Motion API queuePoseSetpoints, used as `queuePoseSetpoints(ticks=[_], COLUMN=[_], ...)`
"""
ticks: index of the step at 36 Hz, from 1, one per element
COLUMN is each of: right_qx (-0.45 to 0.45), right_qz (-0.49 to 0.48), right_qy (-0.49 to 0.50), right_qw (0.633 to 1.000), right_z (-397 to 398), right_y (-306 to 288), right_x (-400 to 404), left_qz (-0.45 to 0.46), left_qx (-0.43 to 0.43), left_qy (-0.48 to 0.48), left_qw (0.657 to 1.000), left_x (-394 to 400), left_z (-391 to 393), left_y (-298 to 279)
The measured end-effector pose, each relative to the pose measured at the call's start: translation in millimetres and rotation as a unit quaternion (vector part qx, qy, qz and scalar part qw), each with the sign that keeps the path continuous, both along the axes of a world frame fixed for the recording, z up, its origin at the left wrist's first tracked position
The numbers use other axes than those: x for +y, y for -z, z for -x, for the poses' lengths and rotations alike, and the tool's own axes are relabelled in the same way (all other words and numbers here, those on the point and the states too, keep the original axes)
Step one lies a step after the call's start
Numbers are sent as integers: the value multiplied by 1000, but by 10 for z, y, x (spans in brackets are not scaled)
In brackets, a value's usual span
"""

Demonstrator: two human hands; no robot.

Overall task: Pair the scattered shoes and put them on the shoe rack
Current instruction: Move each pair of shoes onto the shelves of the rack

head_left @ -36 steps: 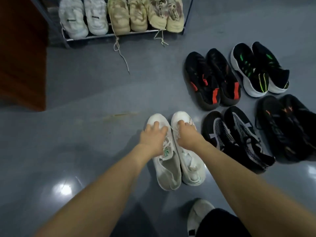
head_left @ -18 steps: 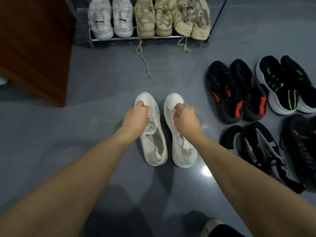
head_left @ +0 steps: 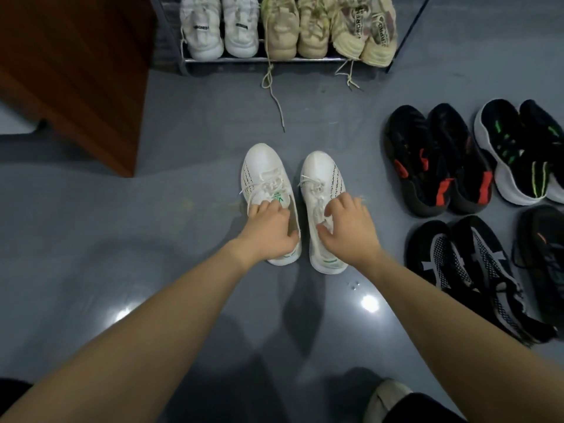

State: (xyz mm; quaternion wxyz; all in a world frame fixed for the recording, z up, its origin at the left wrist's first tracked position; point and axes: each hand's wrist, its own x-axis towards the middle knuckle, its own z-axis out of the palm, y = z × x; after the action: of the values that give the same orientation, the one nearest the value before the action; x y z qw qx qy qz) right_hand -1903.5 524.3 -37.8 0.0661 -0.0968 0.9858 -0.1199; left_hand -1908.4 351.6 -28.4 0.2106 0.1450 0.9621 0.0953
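Two white sneakers stand side by side on the grey floor, toes toward the shoe rack [head_left: 232,59]. My left hand [head_left: 268,230] grips the collar of the left white sneaker [head_left: 262,166], fingers curled over the tongue. My right hand [head_left: 351,233] lies over the opening of the right white sneaker [head_left: 320,169]. Its fingers are spread and its thumb is on the inner side. The rack's bottom shelf holds a white pair [head_left: 219,29] and two beige pairs [head_left: 329,29].
Black pairs stand on the floor at the right: one with red accents [head_left: 436,166], one with green accents [head_left: 518,154], one with a white mesh pattern [head_left: 467,270]. A brown wooden cabinet [head_left: 76,71] is at the left. Loose beige laces [head_left: 274,96] trail from the rack.
Both hands slid back from the toe and lace area to the shoe openings. The white pair lies closer to the rack than a second ago.
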Motion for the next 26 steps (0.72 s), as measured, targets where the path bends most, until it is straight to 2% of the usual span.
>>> queuePoseSetpoints(ticks=[3, 6, 9, 12, 14, 19, 23, 26], right_qx=[-68, -91, -137, -179, -181, -118, -155, -145], right_qz=[-43, -16, 3, -15, -39, -112, -175, -201], right_qy=[-101, -145, -172, -172, -181, -227, -226, -218], right_qw=[992, 985, 976, 969, 966, 960, 946, 944], right_z=[-53, -102, -110, -101, -100, -188, -266, -307], right_y=[-17, -51, -22, -46, -85, -79, -26, 26], right_x=[39, 5, -4, 27, 41, 64, 68, 29], left_qz=[-51, -77, -40, 25, 51, 73, 69, 87], left_qx=[-18, 3, 30, 29, 32, 61, 66, 63], left_qy=[17, 66, 132, 142, 132, 124, 93, 85], left_qw=[998, 995, 990, 989, 989, 988, 991, 991], left_x=[-51, -59, -57, -45, -31, 10, 33, 63], left_z=[-43, -97, -150, -186, -200, -257, -309, -318], left_y=[-46, -89, -60, -43, -43, 16, 113, 151])
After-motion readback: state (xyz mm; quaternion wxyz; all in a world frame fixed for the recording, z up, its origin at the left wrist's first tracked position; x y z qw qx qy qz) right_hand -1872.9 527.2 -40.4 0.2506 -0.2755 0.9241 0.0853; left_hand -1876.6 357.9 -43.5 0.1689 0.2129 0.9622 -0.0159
